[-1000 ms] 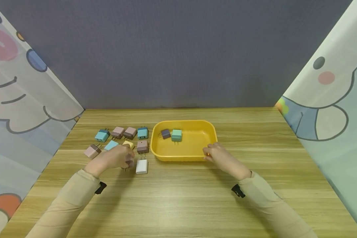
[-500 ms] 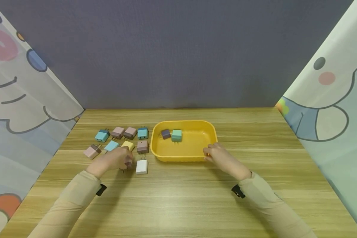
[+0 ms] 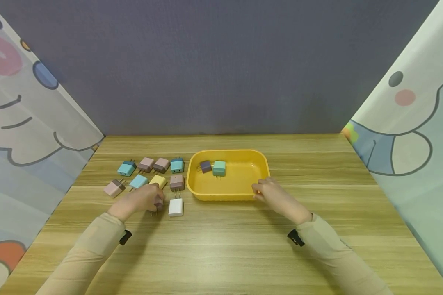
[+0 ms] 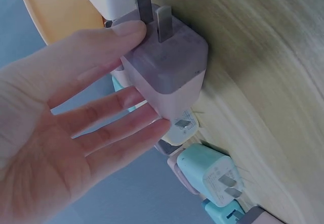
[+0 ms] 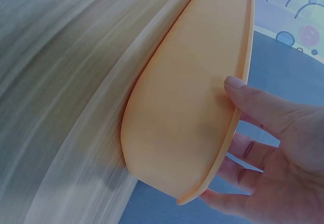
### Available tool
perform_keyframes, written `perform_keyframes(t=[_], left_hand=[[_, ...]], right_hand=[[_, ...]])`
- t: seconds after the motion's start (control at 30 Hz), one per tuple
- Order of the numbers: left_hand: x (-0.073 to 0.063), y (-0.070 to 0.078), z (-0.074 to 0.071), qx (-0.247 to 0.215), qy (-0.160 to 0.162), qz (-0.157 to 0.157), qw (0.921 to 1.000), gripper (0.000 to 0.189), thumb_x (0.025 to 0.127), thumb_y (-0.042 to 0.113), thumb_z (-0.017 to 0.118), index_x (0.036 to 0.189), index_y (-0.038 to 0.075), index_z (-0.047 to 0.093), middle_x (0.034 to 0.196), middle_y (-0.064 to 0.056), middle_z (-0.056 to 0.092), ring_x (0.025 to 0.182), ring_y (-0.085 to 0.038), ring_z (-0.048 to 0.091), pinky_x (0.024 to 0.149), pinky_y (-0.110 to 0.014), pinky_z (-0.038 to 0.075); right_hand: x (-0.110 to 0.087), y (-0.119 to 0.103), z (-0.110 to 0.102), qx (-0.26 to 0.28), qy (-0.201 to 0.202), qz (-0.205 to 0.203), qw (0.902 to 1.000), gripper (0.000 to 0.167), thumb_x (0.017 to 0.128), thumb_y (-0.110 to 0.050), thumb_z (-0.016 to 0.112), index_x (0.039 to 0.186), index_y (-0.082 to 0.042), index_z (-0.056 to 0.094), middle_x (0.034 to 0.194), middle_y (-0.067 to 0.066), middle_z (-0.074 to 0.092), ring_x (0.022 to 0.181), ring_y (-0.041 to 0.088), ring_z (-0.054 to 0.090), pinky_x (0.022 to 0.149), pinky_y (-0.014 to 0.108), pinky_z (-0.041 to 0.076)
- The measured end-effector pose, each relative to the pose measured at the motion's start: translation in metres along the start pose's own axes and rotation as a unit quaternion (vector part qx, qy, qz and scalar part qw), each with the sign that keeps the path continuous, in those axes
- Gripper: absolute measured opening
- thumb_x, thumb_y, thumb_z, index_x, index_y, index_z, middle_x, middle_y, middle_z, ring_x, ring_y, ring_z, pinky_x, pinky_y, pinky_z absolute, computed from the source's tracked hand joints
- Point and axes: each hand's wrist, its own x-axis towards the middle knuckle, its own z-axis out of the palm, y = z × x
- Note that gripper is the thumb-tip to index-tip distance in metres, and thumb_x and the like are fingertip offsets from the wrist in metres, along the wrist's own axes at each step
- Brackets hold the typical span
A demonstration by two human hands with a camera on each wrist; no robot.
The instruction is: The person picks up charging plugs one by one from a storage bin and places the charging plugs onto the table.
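My left hand (image 3: 142,200) pinches a two-tone pink and mauve plug charger (image 4: 174,57) between thumb and fingers, low over the table. In the left wrist view its two metal prongs stand up beside the thumb tip. A white charger (image 3: 176,207) lies just right of that hand, and a yellow charger (image 3: 158,181) just beyond it. My right hand (image 3: 278,197) grips the near right rim of a yellow plastic tray (image 5: 177,92), thumb outside and fingers over the edge. Inside the tray sit a dark purple charger (image 3: 205,166) and a green charger (image 3: 219,168).
Several more chargers lie left of the tray, among them a light blue one (image 3: 138,181), a pink one (image 3: 115,188), a brownish-pink one (image 3: 177,182) and a two-tone blue one (image 3: 176,165). A grey panel (image 3: 221,73) rises behind the wooden table (image 3: 221,250).
My left hand has shifted slightly left and toward me with the pink and mauve charger, showing more of the yellow charger. The right hand and tray stay put.
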Motion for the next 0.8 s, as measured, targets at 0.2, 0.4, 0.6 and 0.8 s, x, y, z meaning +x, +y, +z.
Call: perform_keyframes(t=[0.2,0.4,0.6,0.8], left_hand=[[0.0007,-0.0026,0.002,0.003,0.001,0.001,1.0,0.027,0.06,-0.003,0.075,0.086,0.0,0.066,0.082,-0.006,0.057,0.077,-0.025,0.057,0.07,-0.036,0.049],[0.002,-0.0042,0.0028,0.001,0.001,0.0,1.0,0.028,0.059,-0.003,0.075,0.086,0.0,0.066,0.082,-0.006,0.057,0.078,-0.026,0.056,0.071,-0.037,0.049],[0.0033,-0.0059,0.0041,0.005,0.002,-0.004,1.0,0.03,0.058,0.0,0.077,0.086,0.001,0.067,0.081,-0.004,0.056,0.077,-0.025,0.056,0.073,-0.038,0.048],[0.0039,-0.0063,0.0048,0.009,0.0,-0.008,0.9999,0.03,0.057,0.002,0.078,0.085,0.002,0.066,0.08,-0.004,0.055,0.076,-0.025,0.055,0.073,-0.039,0.048]], right_hand=[[-0.0001,-0.001,-0.0009,-0.001,-0.001,0.005,1.0,0.019,0.075,-0.012,0.068,0.068,-0.011,0.049,0.064,-0.004,0.043,0.064,0.015,0.039,0.063,0.029,0.035],[0.0002,-0.0011,-0.0003,-0.001,-0.006,0.008,0.9999,0.019,0.075,-0.013,0.067,0.069,-0.011,0.049,0.065,-0.004,0.044,0.065,0.016,0.04,0.064,0.03,0.035],[0.0,-0.0008,-0.0003,0.003,-0.01,0.011,0.9999,0.019,0.075,-0.013,0.067,0.068,-0.012,0.049,0.065,-0.004,0.043,0.065,0.016,0.04,0.065,0.03,0.036],[0.0006,-0.0006,-0.0001,0.002,-0.01,0.009,0.9999,0.019,0.075,-0.012,0.067,0.069,-0.011,0.05,0.064,-0.004,0.043,0.065,0.015,0.041,0.065,0.031,0.036]])
